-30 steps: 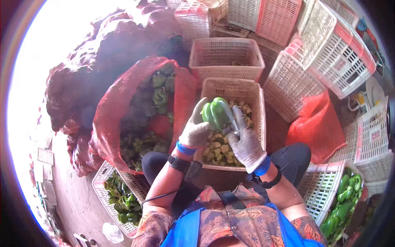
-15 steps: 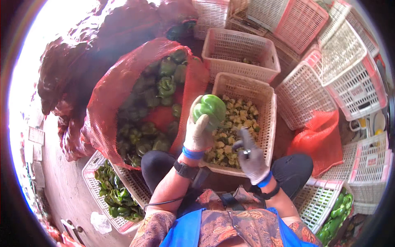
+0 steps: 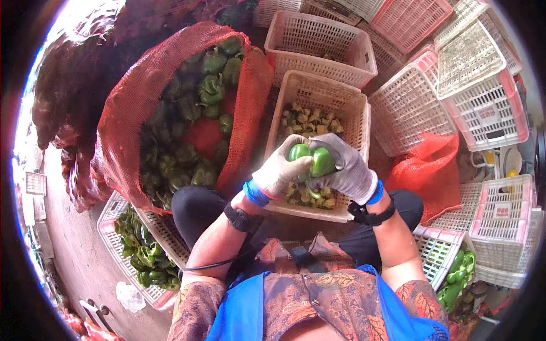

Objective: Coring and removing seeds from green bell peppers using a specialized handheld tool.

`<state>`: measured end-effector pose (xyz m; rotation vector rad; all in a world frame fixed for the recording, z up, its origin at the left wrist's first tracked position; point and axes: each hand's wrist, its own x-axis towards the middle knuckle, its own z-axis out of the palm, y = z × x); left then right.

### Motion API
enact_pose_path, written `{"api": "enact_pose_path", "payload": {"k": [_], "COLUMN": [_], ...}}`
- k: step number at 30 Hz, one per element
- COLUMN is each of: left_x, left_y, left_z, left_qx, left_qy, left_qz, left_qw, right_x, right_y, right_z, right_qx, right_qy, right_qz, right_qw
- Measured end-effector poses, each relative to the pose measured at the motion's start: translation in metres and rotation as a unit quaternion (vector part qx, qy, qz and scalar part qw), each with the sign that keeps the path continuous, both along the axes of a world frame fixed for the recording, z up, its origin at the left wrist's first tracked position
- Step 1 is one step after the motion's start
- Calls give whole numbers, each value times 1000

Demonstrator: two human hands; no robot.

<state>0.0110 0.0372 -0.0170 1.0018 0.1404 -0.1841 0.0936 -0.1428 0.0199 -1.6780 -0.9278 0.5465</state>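
Observation:
Both my hands, in pale work gloves, hold a green bell pepper (image 3: 323, 161) between them. My left hand (image 3: 282, 169) is closed round its left side, thumb across the front. From the right, my right hand (image 3: 348, 171) has its fingers wrapped over the pepper; anything else in that hand is hidden. Two glossy lobes show between the gloves. Directly beneath stands a pale plastic crate (image 3: 321, 91) with many cut-out pepper cores (image 3: 313, 119) in it. Left of it, an open red mesh bag (image 3: 126, 105) is full of whole green peppers (image 3: 211, 90).
Behind the core crate is another crate (image 3: 318, 61) with a few scraps. Stacked crates (image 3: 475, 62) and a red mesh sack (image 3: 429, 176) are on the right. Crates of green peppers flank me at left (image 3: 151, 256) and right (image 3: 455, 281). Dark full sacks (image 3: 74, 108) rise at far left.
My right hand has come up from over the core crate and closed on the pepper. My left hand has lowered slightly with it. The view has shifted a little.

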Motion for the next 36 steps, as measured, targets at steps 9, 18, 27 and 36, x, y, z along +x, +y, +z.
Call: {"api": "enact_pose_path", "payload": {"k": [9,18,27,36], "left_x": [6,-3,-15,-23], "left_y": [-18,-30,6,-5], "left_z": [-32,-20,-34,-21], "left_qx": [-419,-9,370,361], "left_qy": [7,-48,-81,14], "left_qz": [46,56,28,-74], "left_qw": [907,997,925,930], "right_x": [-15,-32,-3,-32], "right_y": [-23,6,-6,5], "right_z": [-55,-78,-27,-21], "right_qx": [320,297,-72,-158], "right_qy": [393,479,-212,-146], "right_qz": [-199,-184,-22,-77], "right_qw": [839,805,974,974]}}
